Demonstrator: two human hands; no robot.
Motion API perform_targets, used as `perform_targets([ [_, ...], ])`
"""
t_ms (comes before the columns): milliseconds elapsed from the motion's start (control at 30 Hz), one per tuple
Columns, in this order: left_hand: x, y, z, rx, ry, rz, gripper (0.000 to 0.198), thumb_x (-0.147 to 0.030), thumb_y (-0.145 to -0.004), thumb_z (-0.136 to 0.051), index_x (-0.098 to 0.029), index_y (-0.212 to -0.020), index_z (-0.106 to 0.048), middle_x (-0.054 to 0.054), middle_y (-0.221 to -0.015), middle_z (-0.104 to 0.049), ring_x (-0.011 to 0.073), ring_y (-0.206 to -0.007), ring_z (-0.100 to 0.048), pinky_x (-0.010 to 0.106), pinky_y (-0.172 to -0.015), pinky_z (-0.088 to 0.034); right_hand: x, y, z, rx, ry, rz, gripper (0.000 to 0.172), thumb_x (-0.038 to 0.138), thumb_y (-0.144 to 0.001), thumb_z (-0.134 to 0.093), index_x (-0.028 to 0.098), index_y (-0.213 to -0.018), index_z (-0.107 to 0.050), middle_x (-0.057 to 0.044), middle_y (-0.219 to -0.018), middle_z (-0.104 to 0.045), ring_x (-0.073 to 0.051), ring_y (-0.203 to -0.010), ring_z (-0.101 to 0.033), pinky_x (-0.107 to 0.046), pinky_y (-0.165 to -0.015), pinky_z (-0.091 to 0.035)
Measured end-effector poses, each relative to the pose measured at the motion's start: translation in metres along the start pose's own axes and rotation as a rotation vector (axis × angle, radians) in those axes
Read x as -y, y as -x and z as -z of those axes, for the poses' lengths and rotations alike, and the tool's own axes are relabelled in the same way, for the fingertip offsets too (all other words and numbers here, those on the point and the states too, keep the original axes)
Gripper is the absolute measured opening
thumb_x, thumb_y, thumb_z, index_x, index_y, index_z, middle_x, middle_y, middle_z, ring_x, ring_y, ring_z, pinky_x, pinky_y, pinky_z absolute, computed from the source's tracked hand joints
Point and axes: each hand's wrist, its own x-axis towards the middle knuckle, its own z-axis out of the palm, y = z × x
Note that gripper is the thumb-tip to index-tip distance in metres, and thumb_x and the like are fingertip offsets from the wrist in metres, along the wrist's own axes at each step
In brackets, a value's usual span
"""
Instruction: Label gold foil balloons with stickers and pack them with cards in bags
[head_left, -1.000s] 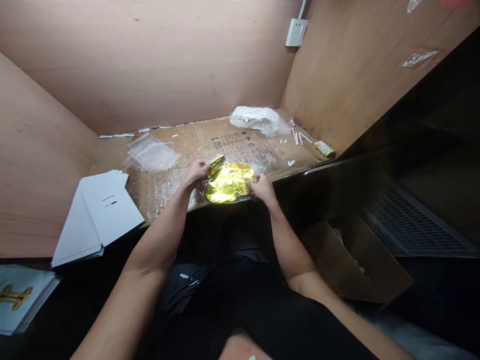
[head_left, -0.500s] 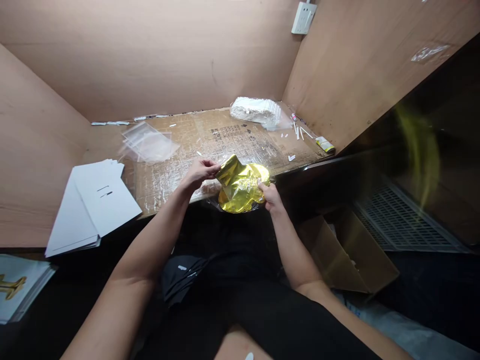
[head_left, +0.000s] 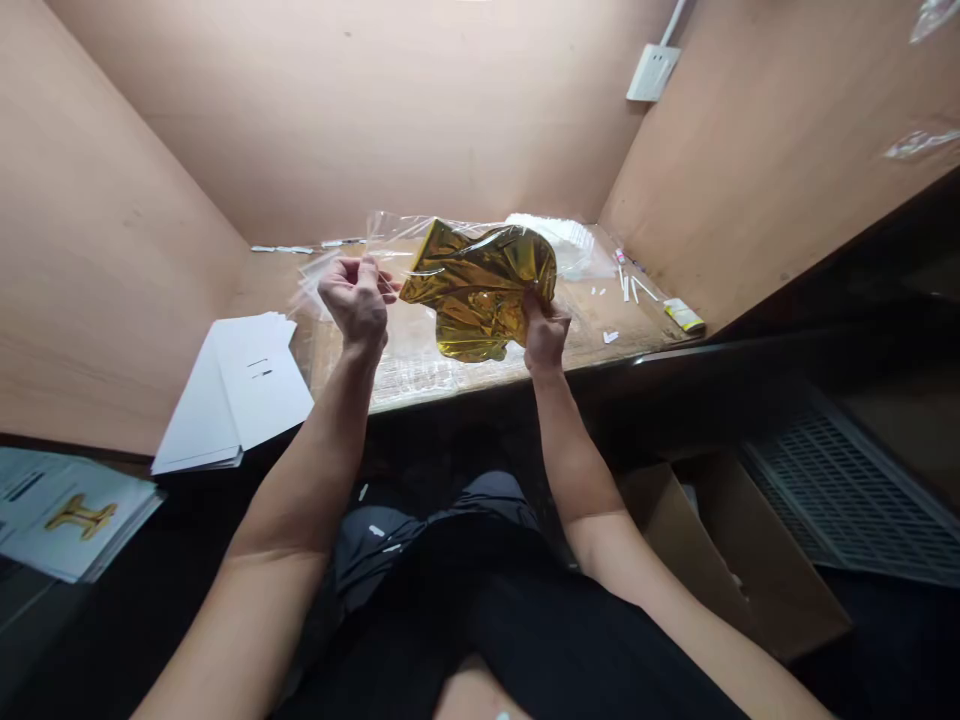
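A flat, shiny gold foil balloon (head_left: 476, 285) is held up above the front of the bench, with a clear plastic bag (head_left: 394, 232) around it or over it. My left hand (head_left: 355, 300) is closed at the left end, its fingers pinching the clear film beside the gold foil. On the right, my right hand (head_left: 546, 332) grips the lower right part of the balloon, thumb on top. Its other fingers are hidden behind the foil.
White sheets (head_left: 262, 385) lie on the left of the cardboard-covered bench (head_left: 577, 310). Behind are clear bags (head_left: 311, 280) and a wrapped white stack (head_left: 570, 235). Small white sticks and a yellow-white packet (head_left: 684, 316) lie right. Below stand an open carton (head_left: 757, 560) and a plastic crate (head_left: 862, 480).
Both hands have raised the gold balloon away from me over the bench. My left hand has moved left, and the clear film now stretches out at the balloon's left end. The view has shifted.
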Motion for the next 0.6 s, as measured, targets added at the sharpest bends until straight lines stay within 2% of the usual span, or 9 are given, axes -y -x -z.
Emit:
perform_targets([
  [67,0.001,0.0,0.0,0.052,0.02,-0.008,0.02,-0.023,-0.099,-0.068,-0.019,-0.085,-0.054,-0.001,-0.069,-0.062,0.0081,-0.049,-0.056,0.017,-0.044,-0.042,0.003,-0.003,-0.002,0.049,-0.033,0.0,0.043,0.059,-0.086,-0.076,0.018,-0.095,-0.069,-0.004,-0.092,-0.071,-0.019,-0.087,-0.067,-0.03,-0.076,-0.058],
  [133,0.007,0.001,0.001,0.19,-0.005,0.004,0.016,-0.016,-0.093,-0.072,-0.018,-0.085,-0.059,-0.001,-0.069,-0.062,0.0075,-0.049,-0.053,0.018,-0.043,-0.041,0.001,-0.005,0.001,0.173,-0.063,-0.031,0.041,0.054,-0.085,-0.08,0.02,-0.106,-0.07,-0.005,-0.1,-0.073,-0.018,-0.088,-0.069,-0.031,-0.076,-0.059],
  [200,0.016,0.0,0.003,0.31,-0.082,0.009,0.014,-0.013,-0.087,-0.075,-0.016,-0.084,-0.062,-0.001,-0.07,-0.062,0.0082,-0.051,-0.054,0.019,-0.044,-0.042,-0.007,-0.006,0.006,0.283,-0.055,-0.076,0.041,0.047,-0.083,-0.083,0.021,-0.113,-0.069,-0.005,-0.104,-0.075,-0.018,-0.086,-0.07,-0.031,-0.075,-0.06],
  [233,0.021,0.0,0.005,0.322,-0.124,-0.004,0.014,-0.013,-0.086,-0.076,-0.016,-0.084,-0.062,-0.001,-0.071,-0.063,0.0087,-0.051,-0.055,0.02,-0.044,-0.042,-0.014,-0.007,0.008,0.293,-0.037,-0.089,0.041,0.044,-0.083,-0.082,0.021,-0.114,-0.069,-0.006,-0.105,-0.075,-0.017,-0.085,-0.069,-0.031,-0.075,-0.06],
  [300,0.03,-0.002,0.005,0.241,-0.172,-0.041,0.014,-0.015,-0.09,-0.072,-0.017,-0.086,-0.059,-0.002,-0.073,-0.062,0.0087,-0.052,-0.056,0.021,-0.046,-0.042,-0.029,-0.006,0.008,0.204,0.011,-0.096,0.038,0.042,-0.084,-0.079,0.018,-0.112,-0.069,-0.007,-0.104,-0.075,-0.017,-0.083,-0.069,-0.03,-0.076,-0.06],
  [433,0.039,-0.001,-0.003,-0.028,-0.117,-0.035,0.018,-0.017,-0.104,-0.06,-0.02,-0.091,-0.047,-0.007,-0.071,-0.053,0.0058,-0.054,-0.053,0.023,-0.053,-0.04,-0.048,-0.004,-0.005,-0.016,0.206,-0.071,0.029,0.042,-0.091,-0.068,0.016,-0.103,-0.069,-0.005,-0.092,-0.074,-0.018,-0.08,-0.068,-0.03,-0.076,-0.057],
  [533,0.032,-0.013,-0.004,-0.141,-0.105,0.011,0.022,-0.012,-0.112,-0.045,-0.02,-0.093,-0.04,-0.009,-0.072,-0.046,0.0008,-0.058,-0.049,0.023,-0.061,-0.038,-0.047,-0.007,-0.013,-0.073,0.443,0.026,0.03,0.045,-0.097,-0.063,0.017,-0.098,-0.072,-0.007,-0.092,-0.076,-0.02,-0.084,-0.07,-0.031,-0.082,-0.056],
  [600,0.02,-0.035,0.01,-0.264,-0.124,0.063,0.026,-0.003,-0.112,-0.037,-0.022,-0.094,-0.036,-0.01,-0.075,-0.043,-0.0011,-0.057,-0.046,0.022,-0.061,-0.037,-0.045,-0.014,-0.01,-0.136,0.556,0.046,0.033,0.046,-0.1,-0.06,0.016,-0.096,-0.074,-0.009,-0.093,-0.078,-0.021,-0.084,-0.071,-0.031,-0.083,-0.057],
])
